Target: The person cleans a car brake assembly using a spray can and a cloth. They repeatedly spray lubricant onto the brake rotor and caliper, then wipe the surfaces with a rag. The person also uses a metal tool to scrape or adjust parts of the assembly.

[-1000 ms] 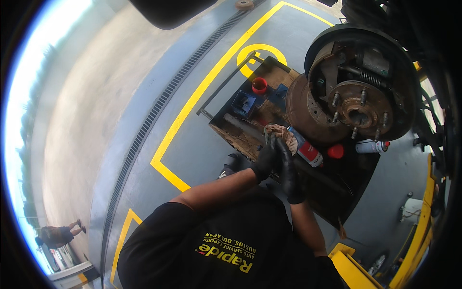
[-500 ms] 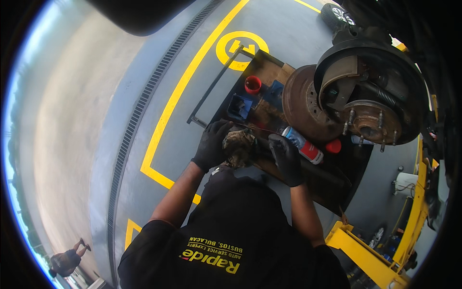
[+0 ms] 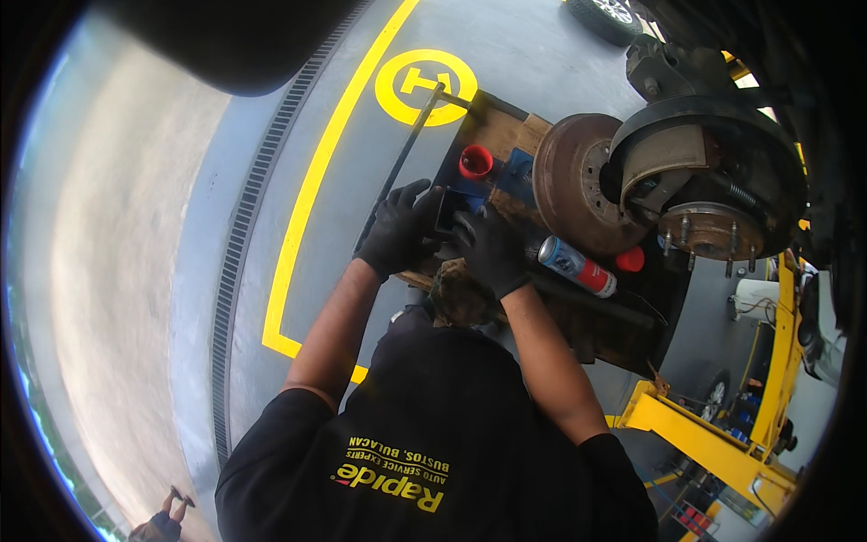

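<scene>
Both my hands wear black gloves and meet over the near left part of a dark tool cart (image 3: 650,348). Between them is a small box (image 3: 449,210) with a dark inside and a bluish edge. My left hand (image 3: 397,235) is closed at its left side, and my right hand (image 3: 492,251) has its fingers bent against its right side. A mottled brown-green rag (image 3: 459,291) lies just below my hands, held by neither. To the right of my right hand lies a blue, white and red spray can (image 3: 578,266), with a red cap (image 3: 629,259) beside it.
A red cup (image 3: 476,162) and a blue tray (image 3: 517,176) sit farther back. A rusty brake drum (image 3: 578,185) stands by the exposed wheel hub (image 3: 709,230). The cart's handle (image 3: 397,172) runs along the left. A yellow lift arm (image 3: 695,429) is at right; another person (image 3: 161,524) is far left.
My left hand has left the rag and moved up to the small box. My right hand has moved left, away from the spray can, to the same box. The view has shifted slightly.
</scene>
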### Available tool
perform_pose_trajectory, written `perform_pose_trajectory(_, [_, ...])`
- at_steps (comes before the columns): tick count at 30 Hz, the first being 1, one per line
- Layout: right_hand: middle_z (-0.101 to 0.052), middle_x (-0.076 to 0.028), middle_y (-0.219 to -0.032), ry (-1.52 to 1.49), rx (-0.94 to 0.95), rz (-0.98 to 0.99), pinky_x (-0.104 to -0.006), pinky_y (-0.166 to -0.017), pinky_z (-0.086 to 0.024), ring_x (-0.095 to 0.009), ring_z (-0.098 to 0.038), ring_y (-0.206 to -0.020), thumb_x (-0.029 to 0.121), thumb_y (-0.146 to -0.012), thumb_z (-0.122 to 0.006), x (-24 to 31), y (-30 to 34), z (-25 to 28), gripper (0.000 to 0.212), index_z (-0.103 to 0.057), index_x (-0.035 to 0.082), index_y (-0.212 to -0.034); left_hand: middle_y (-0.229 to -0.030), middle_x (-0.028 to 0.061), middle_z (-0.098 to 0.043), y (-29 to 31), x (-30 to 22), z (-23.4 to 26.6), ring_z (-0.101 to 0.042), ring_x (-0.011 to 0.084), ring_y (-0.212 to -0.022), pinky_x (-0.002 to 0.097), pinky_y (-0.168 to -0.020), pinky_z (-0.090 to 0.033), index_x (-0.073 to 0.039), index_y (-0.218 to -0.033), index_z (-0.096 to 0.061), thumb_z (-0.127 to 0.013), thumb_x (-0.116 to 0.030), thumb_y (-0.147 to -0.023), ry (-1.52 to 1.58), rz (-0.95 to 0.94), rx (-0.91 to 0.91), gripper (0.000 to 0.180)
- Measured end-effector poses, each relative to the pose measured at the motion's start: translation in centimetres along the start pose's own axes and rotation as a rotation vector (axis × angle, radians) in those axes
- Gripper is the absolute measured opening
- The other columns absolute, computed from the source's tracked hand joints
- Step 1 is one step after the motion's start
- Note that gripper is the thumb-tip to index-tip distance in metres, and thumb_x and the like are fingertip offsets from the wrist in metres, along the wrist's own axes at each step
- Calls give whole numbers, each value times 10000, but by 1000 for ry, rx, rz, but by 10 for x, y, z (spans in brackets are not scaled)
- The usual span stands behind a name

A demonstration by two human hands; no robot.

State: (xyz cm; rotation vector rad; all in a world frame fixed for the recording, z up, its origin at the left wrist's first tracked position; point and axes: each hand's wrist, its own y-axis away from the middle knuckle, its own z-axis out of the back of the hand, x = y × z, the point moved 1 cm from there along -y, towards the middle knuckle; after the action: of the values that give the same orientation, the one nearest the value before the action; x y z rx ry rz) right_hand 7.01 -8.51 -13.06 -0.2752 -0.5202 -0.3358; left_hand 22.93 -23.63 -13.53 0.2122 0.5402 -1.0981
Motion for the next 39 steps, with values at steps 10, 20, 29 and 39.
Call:
perform_pose_trajectory(10, [-691, -142, -1021, 23, -124, 70, -490, -777, -562, -381, -701, -904, 177, -965, -728, -2, 4, -21, 135, -720, 76, -1054, -1627, 214, -453, 5, 17, 3, -437, 447, -1494, 564, -1211, -407, -126, -1606, -473, -943, -281, -776, 78, 37, 21, 966])
perform_pose_trajectory(20, [-720, -151, -906, -143, -317, -46, -453, -726, -576, -358, -715, -797, 157, -967, -745, 10, 22, 3, 161, -712, 66, -1096, -1582, 224, -488, 8, 0, 16, -472, 456, -1457, 537, -1166, -440, -113, -1586, -479, -926, -161, -798, 114, -120, -137, 907])
perform_pose_trajectory(29, [-785, -99, -1117, -777, -762, -344, -296, -819, -605, -135, -741, -955, 13, -1024, -708, -15, 135, 145, 220, -711, 3, -1244, -1199, 172, -699, -32, -138, 58, -726, 338, -1036, 402, -864, -576, -59, -1346, -683, -846, -66, -876, 370, -308, -241, 498])
perform_pose_trajectory(39, [-749, -118, -1110, 424, -1049, 17, -380, -810, -612, -258, -752, -951, 2, -884, -822, -30, 160, 301, 358, -754, 57, -1231, -1063, 119, -756, -116, -306, 26, -753, 289, -859, 398, -750, -600, -74, -1229, -734, -799, -135, -935, 435, -445, -286, 307])
